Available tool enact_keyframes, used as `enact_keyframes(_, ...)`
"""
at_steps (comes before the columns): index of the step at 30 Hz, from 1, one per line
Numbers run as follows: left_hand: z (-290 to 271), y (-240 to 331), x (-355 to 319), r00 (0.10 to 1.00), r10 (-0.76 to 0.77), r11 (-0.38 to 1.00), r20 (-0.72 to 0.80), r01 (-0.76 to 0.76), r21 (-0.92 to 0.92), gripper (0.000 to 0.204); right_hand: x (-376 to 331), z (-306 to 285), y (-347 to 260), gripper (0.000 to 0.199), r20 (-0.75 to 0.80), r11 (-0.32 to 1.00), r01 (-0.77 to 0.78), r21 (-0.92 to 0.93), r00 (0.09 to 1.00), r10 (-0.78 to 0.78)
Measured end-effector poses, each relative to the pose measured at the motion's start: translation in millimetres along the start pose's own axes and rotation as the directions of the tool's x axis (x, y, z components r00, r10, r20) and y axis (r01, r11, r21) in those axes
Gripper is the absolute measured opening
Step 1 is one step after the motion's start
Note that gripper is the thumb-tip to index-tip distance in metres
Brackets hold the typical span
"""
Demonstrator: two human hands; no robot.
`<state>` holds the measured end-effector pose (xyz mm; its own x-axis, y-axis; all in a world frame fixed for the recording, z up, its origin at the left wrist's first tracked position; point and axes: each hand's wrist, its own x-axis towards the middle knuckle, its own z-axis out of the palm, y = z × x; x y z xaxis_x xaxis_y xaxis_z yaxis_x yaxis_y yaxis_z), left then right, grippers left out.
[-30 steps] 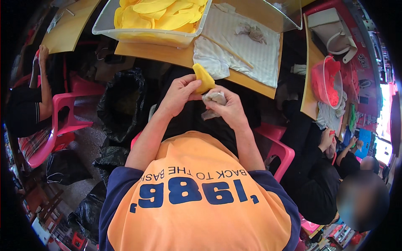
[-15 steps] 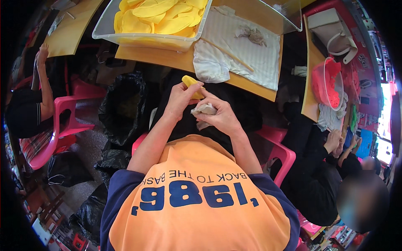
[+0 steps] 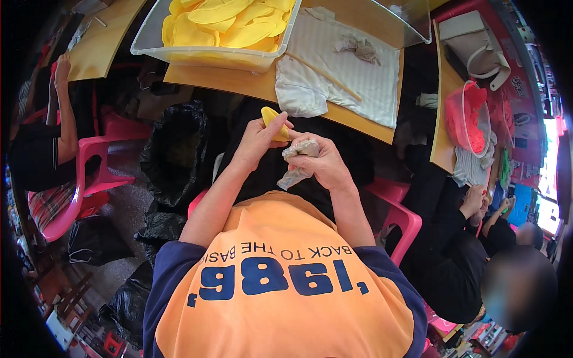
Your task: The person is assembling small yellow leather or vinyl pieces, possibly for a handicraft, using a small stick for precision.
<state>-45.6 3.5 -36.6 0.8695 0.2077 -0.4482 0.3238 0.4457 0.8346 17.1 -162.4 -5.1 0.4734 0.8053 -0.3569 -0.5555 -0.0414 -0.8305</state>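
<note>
A tub (image 3: 179, 51) of curved pieces (image 3: 230, 21) sits on the table (image 3: 233, 83), left of a spread cloth (image 3: 346, 77).

Yellow piece (image 3: 272, 119), grey rag (image 3: 298, 161), white striped cloth (image 3: 352, 71), pink chair (image 3: 400, 221).

Wearer's clothing, seen from above: orange T-shirt (image 3: 280, 316), loose cut, covering the chest and belly. Short sleeves in dark navy, set in raglan fashion so the navy runs up over each shoulder. Large navy print across the front, one line of small letters above one line of big block numerals. Forearms bare below the sleeves. Left hand (image 3: 256, 140) and right hand (image 3: 325, 164) bare: no gloves.
</note>
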Motion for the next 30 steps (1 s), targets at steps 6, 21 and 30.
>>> enact_keyframes(6,-5,13,0,0.997,-0.078,0.995,-0.023,0.077,-0.059,0.044,-1,-8,-9,0.018,-0.185,0.979,0.182,-0.087,0.963,-0.195)
enact_keyframes(21,3,9,3,0.997,0.080,0.991,0.001,-0.079,0.108,0.046,18,-5,7,0.020,-0.337,0.889,0.154,-0.430,0.887,-0.317)
enact_keyframes(30,1,5,10,0.988,0.109,0.980,0.113,-0.126,0.151,0.042,12,-10,3,0.012,-0.244,0.999,-0.040,-0.006,0.969,0.037)
